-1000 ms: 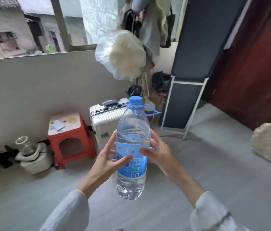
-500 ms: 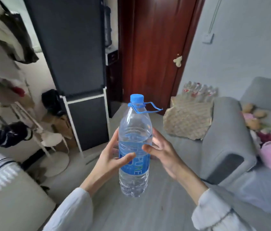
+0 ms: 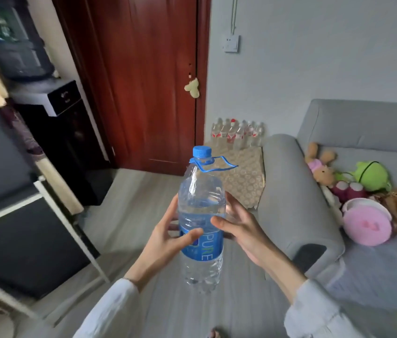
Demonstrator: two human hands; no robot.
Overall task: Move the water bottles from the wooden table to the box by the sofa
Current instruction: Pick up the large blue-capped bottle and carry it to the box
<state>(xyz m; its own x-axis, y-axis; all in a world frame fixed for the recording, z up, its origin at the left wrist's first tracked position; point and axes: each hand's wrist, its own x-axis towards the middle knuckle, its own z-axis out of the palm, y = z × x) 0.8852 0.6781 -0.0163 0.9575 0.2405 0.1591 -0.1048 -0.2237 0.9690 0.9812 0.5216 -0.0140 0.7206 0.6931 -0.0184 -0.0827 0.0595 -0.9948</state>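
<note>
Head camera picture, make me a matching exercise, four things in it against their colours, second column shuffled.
Things:
1. bottle cap
2. door
3. sofa
4. round cushion

Colours:
A. grey
B. pink
C. blue
D. reddish brown

Pairs: 1-C, 2-D, 3-A, 4-B

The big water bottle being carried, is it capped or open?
Capped: a blue cap sits on the water bottle, held upright between both hands.
</note>
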